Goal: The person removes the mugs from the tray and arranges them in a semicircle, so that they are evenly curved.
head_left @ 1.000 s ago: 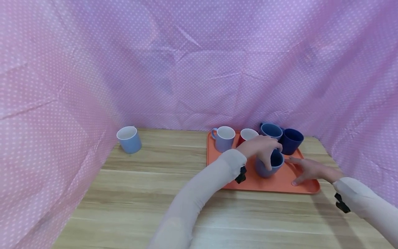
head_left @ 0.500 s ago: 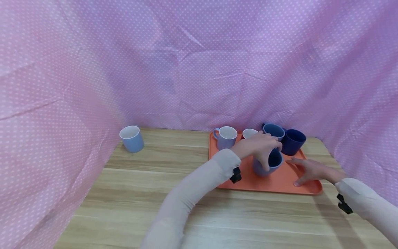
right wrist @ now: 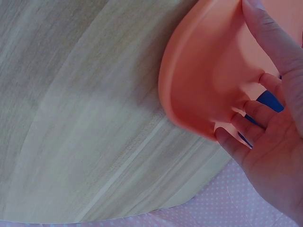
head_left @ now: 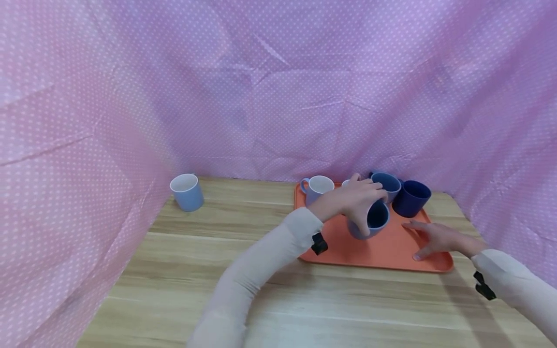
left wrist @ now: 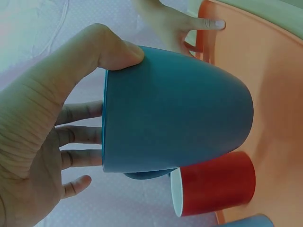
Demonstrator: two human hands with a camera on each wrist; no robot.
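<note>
In the head view, my left hand grips a blue-grey mug at its rim, above the tray's middle. The left wrist view shows the thumb on the outside of this mug and the other fingers at its far side. Its base appears lifted off the orange tray. My right hand lies at the tray's right end, fingers spread and fingertips on its surface, as the right wrist view also shows. Behind my left hand is a red mug, mostly hidden in the head view.
Along the tray's back stand a lilac-blue mug with a white inside, a blue mug and a navy mug. A light blue mug stands far left on the wooden table. Pink dotted cloth surrounds the table.
My left hand and the blue-grey mug have shifted left and slightly back across the tray, and the mug seems higher. My right hand has stayed on the tray. The view has turned slightly.
</note>
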